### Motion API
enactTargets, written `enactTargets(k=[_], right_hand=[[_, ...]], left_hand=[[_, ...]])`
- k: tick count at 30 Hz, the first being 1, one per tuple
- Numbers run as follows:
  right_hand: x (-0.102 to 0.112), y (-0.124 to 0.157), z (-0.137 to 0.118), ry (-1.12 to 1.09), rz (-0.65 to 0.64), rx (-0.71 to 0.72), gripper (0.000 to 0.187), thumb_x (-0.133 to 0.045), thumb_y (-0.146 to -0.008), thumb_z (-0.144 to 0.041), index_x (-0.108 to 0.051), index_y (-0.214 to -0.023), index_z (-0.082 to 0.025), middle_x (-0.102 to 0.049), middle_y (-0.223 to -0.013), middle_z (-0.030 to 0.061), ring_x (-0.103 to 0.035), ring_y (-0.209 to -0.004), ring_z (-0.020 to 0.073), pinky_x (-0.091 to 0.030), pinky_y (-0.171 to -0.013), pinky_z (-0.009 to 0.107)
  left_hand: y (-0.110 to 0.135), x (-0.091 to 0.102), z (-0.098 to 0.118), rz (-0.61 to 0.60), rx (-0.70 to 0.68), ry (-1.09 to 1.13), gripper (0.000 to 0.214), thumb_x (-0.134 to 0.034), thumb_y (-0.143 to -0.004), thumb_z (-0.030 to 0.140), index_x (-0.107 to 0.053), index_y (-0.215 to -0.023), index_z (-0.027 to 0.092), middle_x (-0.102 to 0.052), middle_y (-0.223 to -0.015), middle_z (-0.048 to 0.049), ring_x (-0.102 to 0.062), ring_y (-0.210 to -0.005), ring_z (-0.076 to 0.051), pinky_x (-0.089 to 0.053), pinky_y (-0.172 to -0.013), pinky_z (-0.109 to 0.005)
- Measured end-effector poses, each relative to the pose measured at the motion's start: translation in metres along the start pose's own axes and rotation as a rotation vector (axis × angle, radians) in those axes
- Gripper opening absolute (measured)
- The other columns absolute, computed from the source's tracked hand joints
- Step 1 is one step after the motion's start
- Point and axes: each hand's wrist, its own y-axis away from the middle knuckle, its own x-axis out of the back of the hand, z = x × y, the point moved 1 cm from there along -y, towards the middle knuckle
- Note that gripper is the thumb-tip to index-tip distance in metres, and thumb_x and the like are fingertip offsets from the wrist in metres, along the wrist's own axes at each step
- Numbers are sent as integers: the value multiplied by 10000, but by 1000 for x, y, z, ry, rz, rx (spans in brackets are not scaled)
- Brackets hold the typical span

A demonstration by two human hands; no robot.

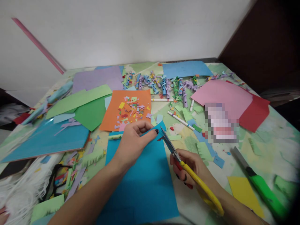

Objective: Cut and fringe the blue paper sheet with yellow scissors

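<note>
My left hand (134, 140) pinches a small piece of blue paper (160, 127) between thumb and fingers. In my right hand (189, 165) is a pair of scissors (173, 151) with yellow and red handles. The scissor blades meet the edge of the blue piece, close to my left thumb. Below both hands lies a large blue sheet (142, 181). Just beyond it, an orange sheet (109, 115) carries many tiny coloured paper scraps. A rolled light green paper tube (115, 137) rests by my left wrist.
Several decorated paper tubes (164, 87) line the back of the table. Pink paper (215, 93) and a green-handled knife (260, 187) lie to the right. Green sheets (91, 114), a blue pad (53, 137), black-framed glasses (55, 178) and white string (28, 187) are on the left.
</note>
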Motion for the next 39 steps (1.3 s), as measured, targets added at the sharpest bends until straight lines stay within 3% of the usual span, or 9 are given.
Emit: enactTargets(k=[16,24,35,39], right_hand=[[-2,-1,-1,-15,33,-5,379,-831,-677,-398,-540,-755,-168,-477,-565,-76,-285,-366,10,-260,-304,132],[-2,-3,-1,15,71,17,361,-844,-648,-358,-549,-718,-162,-503,-544,-56,-376,-458,48,-336,-423,155],[-2,-2,1,13,83,12,381,-870,-620,-349,-550,-710,-162,-494,-533,-59,-342,-442,43,-263,-392,152],[-2,-2,0,24,92,20,416,-845,-638,-442,-547,-719,-163,-461,-540,-60,-316,-450,46,-225,-365,144]], left_hand=[[-1,-1,-1,-1,-6,28,129,-678,-634,247,-597,-589,156,-564,-569,18,-479,-546,-92,-342,-511,-213],[-1,0,-1,0,-13,9,134,-671,-632,254,-588,-590,157,-550,-564,21,-471,-541,-93,-328,-508,-219],[-1,-1,0,2,-24,30,138,-678,-643,262,-593,-608,160,-570,-583,17,-493,-555,-99,-351,-526,-225],[0,-1,-1,-7,-11,57,136,-683,-644,266,-601,-616,161,-584,-590,13,-508,-561,-104,-365,-534,-228]])
